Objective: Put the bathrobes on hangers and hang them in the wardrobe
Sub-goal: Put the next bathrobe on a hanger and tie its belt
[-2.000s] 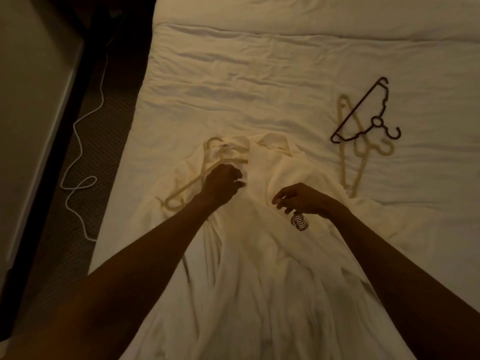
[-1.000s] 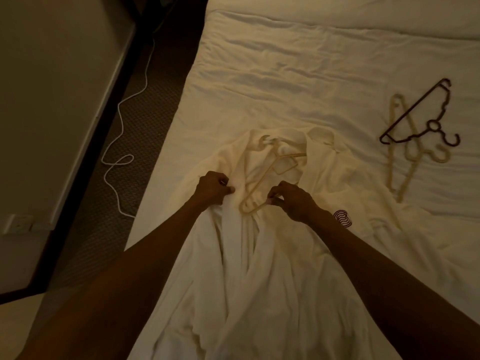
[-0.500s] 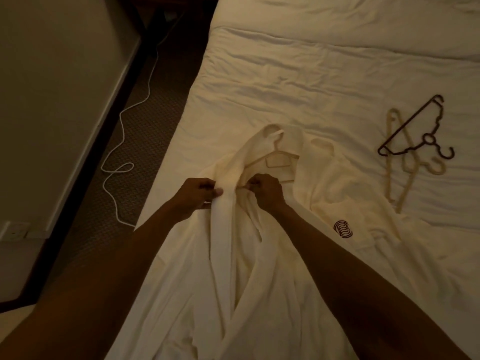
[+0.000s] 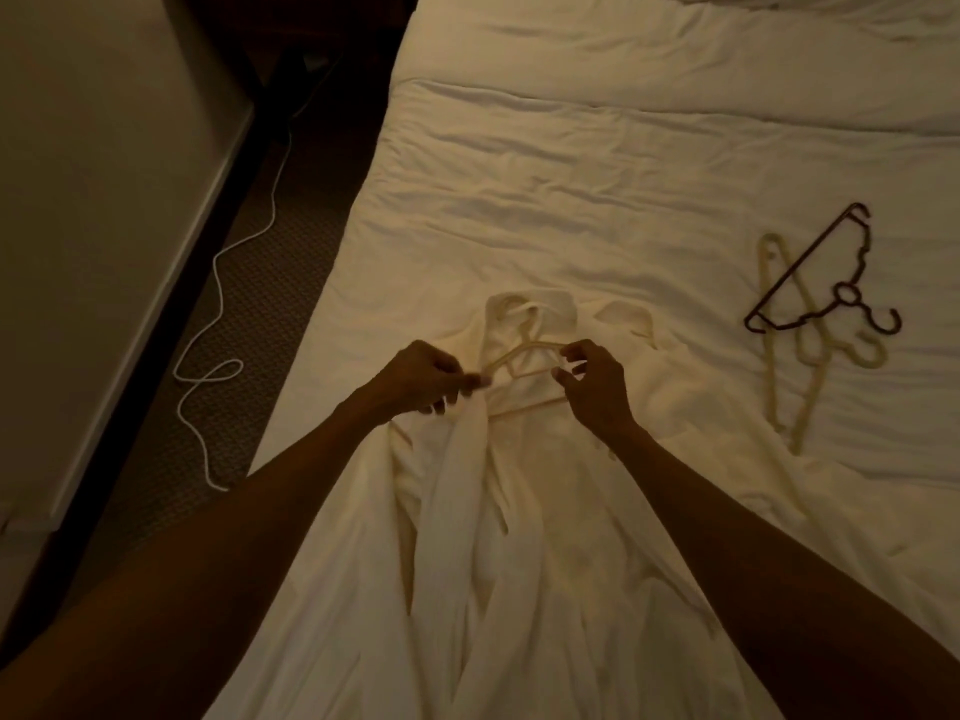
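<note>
No readable text, label, brand or number shows on the bathrobe (image 4: 519,511) or elsewhere in view

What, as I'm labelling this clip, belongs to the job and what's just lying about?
Job: bathrobe; cream hanger, pinched by left hand and right hand; spare dark hanger and pale hangers on the bed.
Lying about: white cord on the floor.

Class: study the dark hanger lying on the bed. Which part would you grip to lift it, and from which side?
Likely the long straight bar of the dark hanger, upper half, pinched from above on its left side. That stretch lies on bare bed. Lower down, the bar and the notched arm cross the cream hangers, which might snag.
</note>
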`<action>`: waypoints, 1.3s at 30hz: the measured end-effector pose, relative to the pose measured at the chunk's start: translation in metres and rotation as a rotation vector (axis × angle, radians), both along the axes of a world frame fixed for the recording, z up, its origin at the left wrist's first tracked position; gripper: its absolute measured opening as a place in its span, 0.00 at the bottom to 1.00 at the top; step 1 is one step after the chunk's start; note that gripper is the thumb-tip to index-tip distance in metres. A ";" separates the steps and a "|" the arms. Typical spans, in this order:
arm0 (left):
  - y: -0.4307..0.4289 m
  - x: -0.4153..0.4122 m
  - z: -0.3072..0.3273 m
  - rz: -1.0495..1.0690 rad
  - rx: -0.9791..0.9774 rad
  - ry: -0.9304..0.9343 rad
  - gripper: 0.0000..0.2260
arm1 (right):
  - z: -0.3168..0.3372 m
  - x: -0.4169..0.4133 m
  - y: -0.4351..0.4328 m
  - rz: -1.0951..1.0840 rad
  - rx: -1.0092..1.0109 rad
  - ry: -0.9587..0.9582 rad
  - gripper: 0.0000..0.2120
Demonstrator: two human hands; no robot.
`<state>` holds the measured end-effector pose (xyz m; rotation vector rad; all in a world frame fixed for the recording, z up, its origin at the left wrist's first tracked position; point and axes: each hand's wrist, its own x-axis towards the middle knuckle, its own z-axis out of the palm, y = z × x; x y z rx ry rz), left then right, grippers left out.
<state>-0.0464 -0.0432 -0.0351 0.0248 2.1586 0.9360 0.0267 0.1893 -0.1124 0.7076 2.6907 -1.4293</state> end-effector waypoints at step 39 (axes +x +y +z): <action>0.137 -0.145 -0.075 0.126 -0.485 0.672 0.14 | -0.019 -0.070 0.053 0.081 0.310 0.228 0.10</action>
